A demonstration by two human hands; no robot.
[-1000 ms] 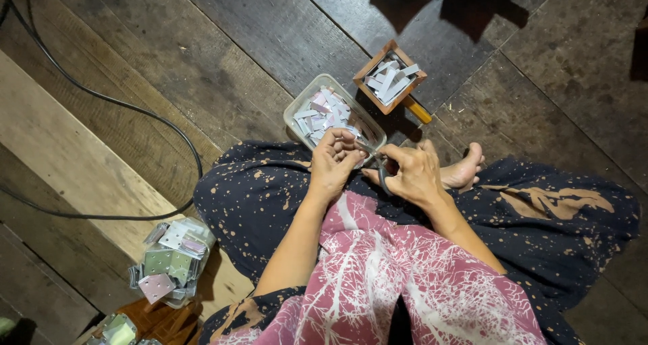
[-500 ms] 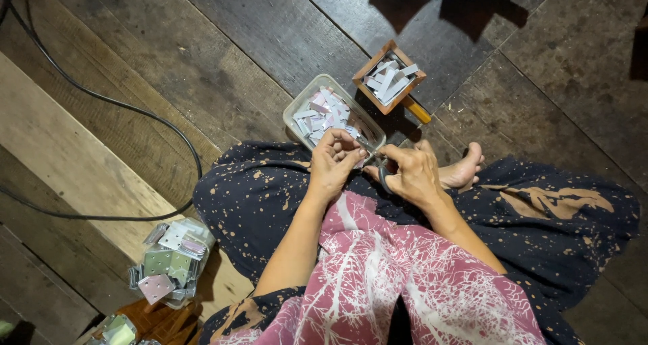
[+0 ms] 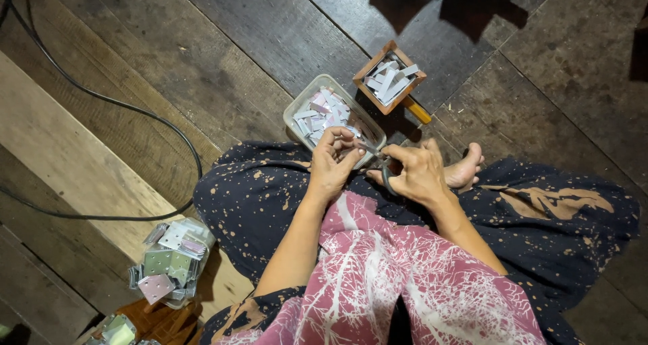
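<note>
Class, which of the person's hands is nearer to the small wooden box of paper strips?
Right. The right hand, gripping scissors, sits just below the wooden box. The left hand is farther left, over the clear tray.

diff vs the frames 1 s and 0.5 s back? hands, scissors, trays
No visible change. The left hand still pinches a small piece at the clear tray of cut slips, the right hand still holds the scissors at it. The wooden box, bag of cards and cable lie as before.
</note>
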